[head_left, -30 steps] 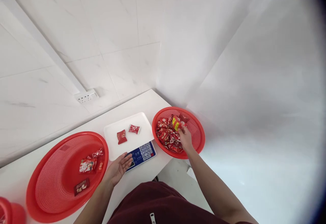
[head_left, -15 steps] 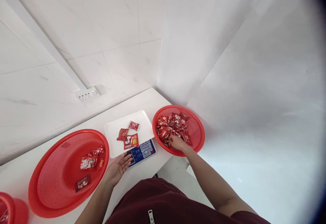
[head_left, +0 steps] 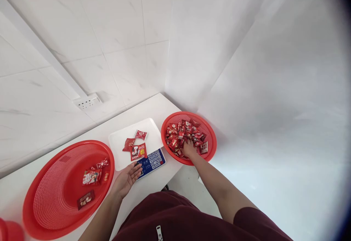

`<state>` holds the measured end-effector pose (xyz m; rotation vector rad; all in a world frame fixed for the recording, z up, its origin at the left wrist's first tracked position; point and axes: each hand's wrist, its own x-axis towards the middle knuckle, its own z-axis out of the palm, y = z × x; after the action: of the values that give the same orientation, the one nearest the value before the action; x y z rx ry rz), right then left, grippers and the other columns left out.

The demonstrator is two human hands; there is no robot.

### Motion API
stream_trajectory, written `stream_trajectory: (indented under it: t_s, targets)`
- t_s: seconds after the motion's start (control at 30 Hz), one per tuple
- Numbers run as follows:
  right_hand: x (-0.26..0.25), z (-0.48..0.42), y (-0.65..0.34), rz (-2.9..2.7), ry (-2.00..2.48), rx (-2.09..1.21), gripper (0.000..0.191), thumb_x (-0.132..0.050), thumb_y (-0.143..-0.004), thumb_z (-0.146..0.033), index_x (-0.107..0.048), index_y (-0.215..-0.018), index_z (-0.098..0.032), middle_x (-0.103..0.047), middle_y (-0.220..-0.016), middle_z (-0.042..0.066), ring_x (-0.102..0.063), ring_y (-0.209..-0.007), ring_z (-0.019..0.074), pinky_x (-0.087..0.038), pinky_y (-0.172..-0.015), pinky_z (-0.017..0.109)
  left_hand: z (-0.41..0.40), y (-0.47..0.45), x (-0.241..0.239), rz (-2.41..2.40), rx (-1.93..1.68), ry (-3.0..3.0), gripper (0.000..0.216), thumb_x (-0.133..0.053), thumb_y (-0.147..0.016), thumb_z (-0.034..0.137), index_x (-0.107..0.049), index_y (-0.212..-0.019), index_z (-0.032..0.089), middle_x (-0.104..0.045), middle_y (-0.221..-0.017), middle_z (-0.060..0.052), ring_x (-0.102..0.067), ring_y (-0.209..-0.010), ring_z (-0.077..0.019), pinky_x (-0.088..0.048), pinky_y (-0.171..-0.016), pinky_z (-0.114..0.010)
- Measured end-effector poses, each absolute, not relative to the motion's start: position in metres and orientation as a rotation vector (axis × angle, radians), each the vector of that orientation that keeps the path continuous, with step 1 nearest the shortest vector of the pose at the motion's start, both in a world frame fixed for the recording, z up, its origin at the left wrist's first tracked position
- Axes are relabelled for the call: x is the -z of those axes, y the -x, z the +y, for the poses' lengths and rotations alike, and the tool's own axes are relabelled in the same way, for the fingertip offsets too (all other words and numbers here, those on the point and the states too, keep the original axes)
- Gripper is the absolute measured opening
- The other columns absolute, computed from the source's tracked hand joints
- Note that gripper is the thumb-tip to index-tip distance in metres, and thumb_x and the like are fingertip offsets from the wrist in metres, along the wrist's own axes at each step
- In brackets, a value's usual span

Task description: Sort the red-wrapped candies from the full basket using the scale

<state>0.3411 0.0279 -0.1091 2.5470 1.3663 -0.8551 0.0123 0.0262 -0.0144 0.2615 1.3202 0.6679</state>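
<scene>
My right hand [head_left: 189, 149] reaches into the right red basket [head_left: 211, 136], its fingers down among many small red packets [head_left: 187, 127]. Those fingertips are buried, so whether they hold a packet does not show. Palm up and fingers stretched, my left hand [head_left: 126, 178] is empty at the front edge of a digital scale [head_left: 148, 165] with a blue keypad. On the scale's white tray [head_left: 116, 142] lie three red packets: one with a cartoon figure and lettering [head_left: 138, 152], a plain red one [head_left: 128, 144] and a smaller patterned one [head_left: 140, 135].
To the left stands a larger red basket [head_left: 49, 190] with several packets [head_left: 91, 177] in it. Part of another red container [head_left: 11, 230] shows at the lower left corner. A wall socket [head_left: 87, 102] sits above the white table [head_left: 153, 106], which meets walls behind.
My right hand has dug deeper and slightly farther into the packets, shifting some of them. My left hand stays open in about the same place. The view has turned a little.
</scene>
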Motion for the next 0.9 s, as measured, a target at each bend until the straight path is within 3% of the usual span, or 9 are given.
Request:
stream_trajectory:
  t_s: [0.1,0.2,0.37,0.5,0.7,0.9]
  targets:
    - [0.111,0.033,-0.341,1.326,-2.538,0.864,0.087,-0.058,-0.076,-0.041,-0.010,-0.146,-0.020,-0.002,-0.153,0.014,-0.001,-0.139,0.0341,-0.017,-0.102,0.063,0.024,-0.011,0.015,1.327,-0.659,-0.288,0.023,-0.055,-0.084,0.017,-0.056,-0.107,0.012,-0.069,-0.098,-0.013,-0.069,-0.080,-0.0177,-0.056,-0.069,-0.026]
    - [0.112,0.033,-0.341,1.343,-2.539,0.868,0.090,-0.060,-0.074,-0.043,-0.010,-0.146,-0.022,-0.002,-0.153,0.012,0.002,-0.138,0.0342,-0.018,-0.101,0.064,0.023,-0.007,0.018,1.334,-0.650,-0.302,0.024,-0.057,-0.083,0.018,-0.056,-0.107,0.012,-0.069,-0.099,-0.014,-0.069,-0.081,-0.0180,-0.056,-0.070,-0.026]
    - [0.113,0.027,-0.346,1.475,-2.598,0.808,0.079,-0.059,-0.073,-0.026,-0.021,-0.143,-0.019,-0.023,-0.147,0.015,-0.016,-0.134,0.0343,-0.030,-0.100,0.048,0.021,-0.003,0.022,1.346,-0.645,-0.294,0.025,-0.056,-0.083,0.017,-0.056,-0.108,0.012,-0.070,-0.096,-0.013,-0.069,-0.078,-0.0171,-0.056,-0.069,-0.026]
    - [0.112,0.024,-0.360,1.488,-2.577,0.832,0.073,-0.055,-0.074,-0.021,-0.025,-0.141,-0.018,-0.034,-0.140,0.015,-0.031,-0.128,0.0311,-0.030,-0.101,0.039,0.022,-0.005,0.022,1.347,-0.645,-0.285,0.025,-0.056,-0.083,0.017,-0.056,-0.108,0.011,-0.070,-0.092,-0.012,-0.069,-0.076,-0.0164,-0.055,-0.068,-0.025]
    - [0.119,0.028,-0.361,1.345,-2.551,0.875,0.072,-0.052,-0.076,-0.017,-0.023,-0.142,-0.020,-0.021,-0.148,0.016,-0.020,-0.133,0.0393,-0.033,-0.096,0.052,0.024,-0.007,0.022,1.360,-0.656,-0.275,0.021,-0.055,-0.084,0.016,-0.057,-0.104,0.011,-0.070,-0.085,-0.010,-0.068,-0.069,-0.0145,-0.055,-0.064,-0.024]
    - [0.115,0.024,-0.357,1.389,-2.567,0.834,0.061,-0.049,-0.075,-0.006,-0.038,-0.134,-0.020,-0.031,-0.141,0.018,-0.034,-0.125,0.0379,-0.039,-0.090,0.052,0.021,-0.004,0.025,1.364,-0.659,-0.259,0.018,-0.052,-0.086,0.015,-0.057,-0.103,0.011,-0.070,-0.081,-0.008,-0.067,-0.065,-0.0129,-0.055,-0.061,-0.023]
